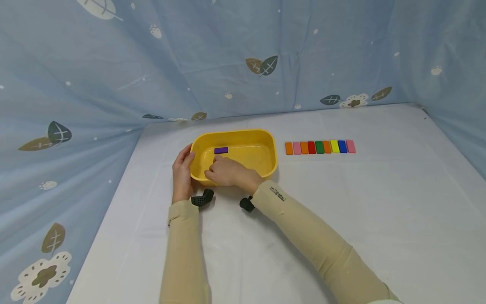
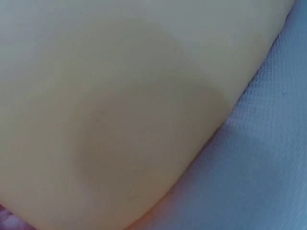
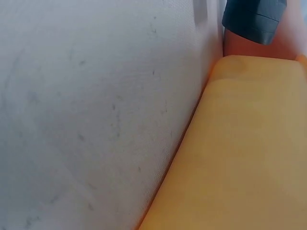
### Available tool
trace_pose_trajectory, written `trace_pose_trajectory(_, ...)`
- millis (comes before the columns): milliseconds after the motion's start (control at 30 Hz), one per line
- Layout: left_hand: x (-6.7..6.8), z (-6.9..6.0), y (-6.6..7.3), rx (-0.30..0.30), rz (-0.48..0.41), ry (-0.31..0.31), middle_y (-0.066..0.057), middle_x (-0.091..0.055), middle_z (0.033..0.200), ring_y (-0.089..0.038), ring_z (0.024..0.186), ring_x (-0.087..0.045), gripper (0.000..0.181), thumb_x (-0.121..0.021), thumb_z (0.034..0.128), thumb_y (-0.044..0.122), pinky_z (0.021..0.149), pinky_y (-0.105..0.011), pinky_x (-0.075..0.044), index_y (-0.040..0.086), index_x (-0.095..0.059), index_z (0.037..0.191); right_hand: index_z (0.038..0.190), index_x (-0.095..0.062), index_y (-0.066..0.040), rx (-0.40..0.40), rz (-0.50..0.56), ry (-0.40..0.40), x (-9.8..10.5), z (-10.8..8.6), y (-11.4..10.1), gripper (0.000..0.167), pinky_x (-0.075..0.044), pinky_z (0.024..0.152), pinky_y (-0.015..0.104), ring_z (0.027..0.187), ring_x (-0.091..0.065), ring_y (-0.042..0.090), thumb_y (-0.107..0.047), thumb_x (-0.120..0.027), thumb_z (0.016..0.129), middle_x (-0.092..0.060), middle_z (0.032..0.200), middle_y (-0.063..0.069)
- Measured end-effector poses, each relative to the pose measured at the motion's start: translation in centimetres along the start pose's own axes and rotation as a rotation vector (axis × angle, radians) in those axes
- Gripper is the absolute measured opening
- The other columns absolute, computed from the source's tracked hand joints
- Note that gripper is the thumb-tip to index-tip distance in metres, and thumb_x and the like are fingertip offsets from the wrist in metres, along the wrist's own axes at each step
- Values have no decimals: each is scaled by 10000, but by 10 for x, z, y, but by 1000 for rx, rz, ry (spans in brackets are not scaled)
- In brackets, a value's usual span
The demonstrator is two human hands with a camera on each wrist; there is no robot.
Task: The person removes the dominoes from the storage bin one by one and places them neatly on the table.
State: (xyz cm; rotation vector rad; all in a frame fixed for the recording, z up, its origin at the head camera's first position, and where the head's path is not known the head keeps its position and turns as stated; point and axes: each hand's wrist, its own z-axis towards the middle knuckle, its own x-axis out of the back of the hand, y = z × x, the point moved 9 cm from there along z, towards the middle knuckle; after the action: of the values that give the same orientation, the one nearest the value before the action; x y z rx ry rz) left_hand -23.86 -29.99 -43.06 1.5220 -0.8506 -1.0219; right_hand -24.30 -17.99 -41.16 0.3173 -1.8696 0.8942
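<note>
A yellow plastic basin [image 1: 244,134] stands on the white table, with a small purple block [image 1: 221,150] lying inside on its floor. At the basin's left end, my left hand [image 1: 183,175] grips the wall, thumb near the rim. My right hand [image 1: 229,172] reaches over the near rim into the basin, its fingers bent, just below the purple block and apart from it. Whether those fingertips pinch anything is hidden. Close up, the basin's outer wall [image 2: 120,120] fills most of the left wrist view. In the right wrist view the same wall [image 3: 240,143] slants beside the tabletop.
To the right of the basin, several small coloured blocks [image 1: 319,147] stand in a row: orange, pink, red, green, yellow and blue. A black wrist device [image 1: 203,198] is on the left wrist, another [image 1: 247,204] under the right. A blue patterned cloth [image 1: 228,63] hangs behind the table.
</note>
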Motion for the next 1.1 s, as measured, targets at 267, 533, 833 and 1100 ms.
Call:
trace_pose_trajectory(267, -6, -8, 10, 7, -13, -16, -4, -438, 1311, -185, 1193, -413, 373, -494, 916, 195, 1014, -316, -316, 121, -483, 1282, 797, -584, -180, -45, 78, -55, -4, -3, 4, 349, -384, 568, 246, 621, -507, 130, -394, -344, 932, -460, 625, -13)
trace_pose_trajectory(533, -1, -1, 2, -11, -24, -13, -6, -442, 1308, -186, 1183, -418, 371, -516, 906, 226, 1001, -300, -332, 140, -503, 1267, 873, -633, -160, 133, 105, 161, 20, -9, -7, 154, -405, 659, 195, 705, -490, 91, -259, -519, 902, -548, 740, -67)
trace_pose_trajectory(833, -2, -1, 2, -28, 7, -19, 8, -455, 1288, -158, 1146, -445, 354, -504, 914, 220, 963, -263, -371, 149, -507, 1260, 1283, -479, -212, 173, 230, 378, 53, -38, 11, 391, -415, 709, 205, 800, -465, 88, -175, -534, 898, -520, 935, -59)
trace_pose_trajectory(1100, -5, -7, 8, 0, 21, -27, 7, -435, 1305, -164, 1160, -436, 380, -501, 914, 240, 967, -265, -370, 153, -482, 1284, 1281, -481, -225, 72, 398, 433, 80, -76, 70, 384, -474, 679, 241, 856, -513, 105, -180, -527, 902, -522, 1086, -24)
